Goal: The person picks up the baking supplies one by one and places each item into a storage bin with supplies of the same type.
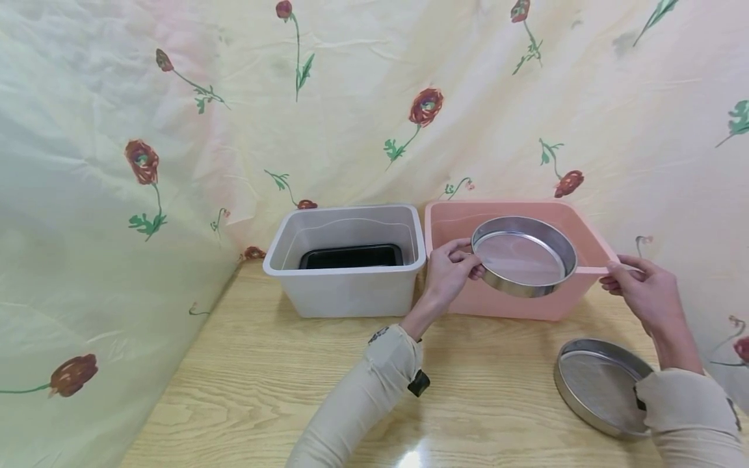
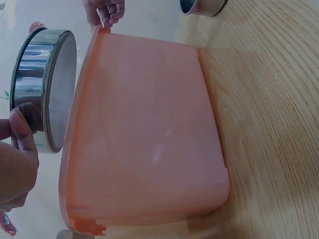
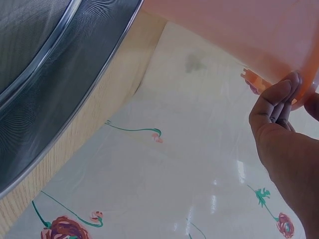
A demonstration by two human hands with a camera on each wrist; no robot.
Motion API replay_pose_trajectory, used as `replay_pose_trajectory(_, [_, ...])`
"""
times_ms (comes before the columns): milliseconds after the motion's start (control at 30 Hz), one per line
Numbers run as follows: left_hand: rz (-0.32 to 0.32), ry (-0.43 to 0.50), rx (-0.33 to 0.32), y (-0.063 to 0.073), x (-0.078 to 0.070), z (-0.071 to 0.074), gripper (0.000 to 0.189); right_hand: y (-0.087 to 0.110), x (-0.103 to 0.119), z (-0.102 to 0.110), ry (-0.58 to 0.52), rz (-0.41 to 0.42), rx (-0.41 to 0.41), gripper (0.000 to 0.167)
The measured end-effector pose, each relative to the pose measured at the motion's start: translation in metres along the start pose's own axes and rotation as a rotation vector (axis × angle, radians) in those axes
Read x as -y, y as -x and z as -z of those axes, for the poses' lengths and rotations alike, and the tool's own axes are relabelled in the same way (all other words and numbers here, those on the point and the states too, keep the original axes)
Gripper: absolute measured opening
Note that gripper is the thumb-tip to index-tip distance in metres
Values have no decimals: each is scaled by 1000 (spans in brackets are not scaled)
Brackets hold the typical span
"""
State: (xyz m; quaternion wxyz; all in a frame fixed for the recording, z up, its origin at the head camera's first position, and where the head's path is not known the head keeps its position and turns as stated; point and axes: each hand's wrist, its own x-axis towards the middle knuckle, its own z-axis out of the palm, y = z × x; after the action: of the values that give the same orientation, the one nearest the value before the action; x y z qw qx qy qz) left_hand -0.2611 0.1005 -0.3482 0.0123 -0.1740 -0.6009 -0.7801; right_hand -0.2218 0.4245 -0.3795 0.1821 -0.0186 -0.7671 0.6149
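Note:
A round metal sieve (image 1: 519, 259) with a fine mesh is held tilted above the front rim of the pink bin (image 1: 509, 302). My left hand (image 1: 449, 268) pinches its left edge between thumb and fingers; the left wrist view shows the thumb on the sieve's shiny wall (image 2: 35, 74). With thumb and fingers my right hand (image 1: 646, 289) grips the bin's front right corner, which the right wrist view shows close up at the orange-pink rim (image 3: 304, 94). A second sieve (image 1: 603, 387) lies on the table, partly hidden behind the right sleeve.
Left of the pink bin stands a light grey bin (image 1: 351, 292) with a black tray (image 1: 351, 256) inside. Both bins stand on the wooden table (image 1: 246, 377) near its back. A flowered cloth (image 1: 351, 130) hangs behind and along the left side.

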Motion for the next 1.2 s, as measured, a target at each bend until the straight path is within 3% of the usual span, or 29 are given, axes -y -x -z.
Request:
replay_pose_trajectory(333, [-1, -31, -43, -3, 2, 0, 36, -1, -1, 0, 70, -18, -2, 13])
replay_pose_trajectory(833, [9, -13, -74, -10, 1, -2, 34, 0, -2, 0, -19, -2, -15, 24])
replay_pose_trajectory(1200, [1, -22, -107, -16, 2, -2, 33, -2, -2, 0, 16, -13, -18, 19])
